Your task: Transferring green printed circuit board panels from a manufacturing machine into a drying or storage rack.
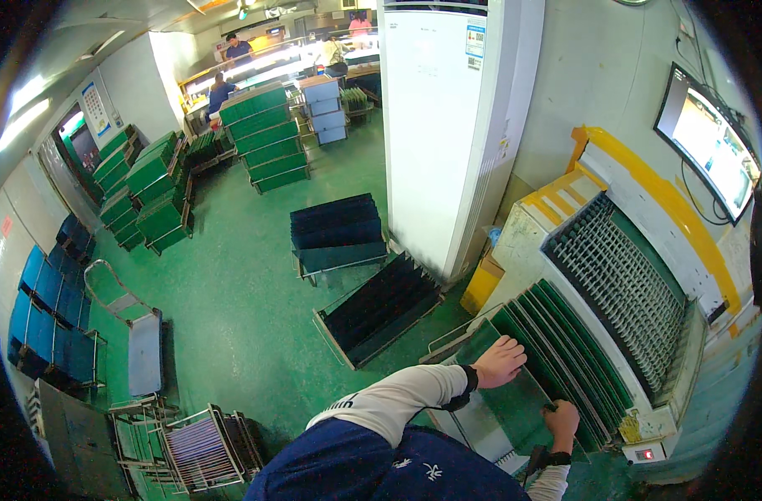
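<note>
My left hand (500, 361) is closed on the upper edge of a flat green panel (515, 402), which looks like a circuit board. At the panel's right edge my right hand (562, 420) grips it, with thumb and fingers bent; something dark shows at the fingertips, too small to make out. The panel leans in front of a row of upright green panels (556, 342) standing close together in a rack, whose lower part my arms and body hide. A pale surface shows below the held panel.
Right of the rack stands a roller conveyor (623, 292). A tall white cabinet (448, 134) rises ahead. Racks of dark panels (379, 309) sit on the floor beside it. A trolley (145, 351) and stacked green racks (268, 138) stand left and farther back. Other people work at the far bench.
</note>
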Demonstrator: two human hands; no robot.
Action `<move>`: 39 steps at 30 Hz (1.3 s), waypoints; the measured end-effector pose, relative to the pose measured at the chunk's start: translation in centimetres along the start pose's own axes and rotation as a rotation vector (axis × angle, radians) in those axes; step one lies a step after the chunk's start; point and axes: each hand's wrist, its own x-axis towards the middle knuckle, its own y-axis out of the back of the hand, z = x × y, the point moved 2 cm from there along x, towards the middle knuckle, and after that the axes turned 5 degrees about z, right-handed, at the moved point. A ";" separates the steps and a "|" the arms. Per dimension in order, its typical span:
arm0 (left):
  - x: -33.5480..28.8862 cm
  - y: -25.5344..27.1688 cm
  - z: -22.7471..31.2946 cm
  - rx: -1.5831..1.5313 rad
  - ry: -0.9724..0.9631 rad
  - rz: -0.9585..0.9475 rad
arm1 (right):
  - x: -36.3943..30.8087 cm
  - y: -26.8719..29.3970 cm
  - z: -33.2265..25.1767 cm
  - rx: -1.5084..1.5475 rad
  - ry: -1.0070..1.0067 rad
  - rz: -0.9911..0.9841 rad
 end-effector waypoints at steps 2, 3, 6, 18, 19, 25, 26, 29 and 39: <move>-0.1 0.2 0.0 0.008 0.002 0.003 | -0.1 0.1 -0.3 0.030 0.019 0.038; -0.1 0.3 -0.1 0.019 0.003 0.007 | 0.0 0.1 -0.4 0.030 0.022 0.037; 0.0 -0.3 -0.1 0.044 0.017 -0.017 | 0.0 -0.1 0.2 0.029 0.058 0.094; 0.8 0.2 -0.7 0.133 0.043 -0.173 | -0.1 -0.5 0.1 0.049 0.268 0.046; 1.1 0.0 -1.2 0.115 0.070 -0.197 | -0.2 0.3 -0.2 0.028 0.265 0.067; 7.5 5.1 0.1 -0.045 -0.022 -0.019 | -1.2 13.8 -3.3 0.020 0.206 0.095; 8.8 6.9 0.8 -0.035 -0.064 0.050 | -1.5 16.2 -3.8 0.000 0.209 0.118; 12.6 11.8 3.3 -0.051 -0.124 0.311 | -2.8 20.6 -1.4 -0.013 0.250 0.313; 9.8 14.1 -3.4 -0.222 0.229 0.660 | -5.9 26.2 10.3 1.263 -0.171 0.431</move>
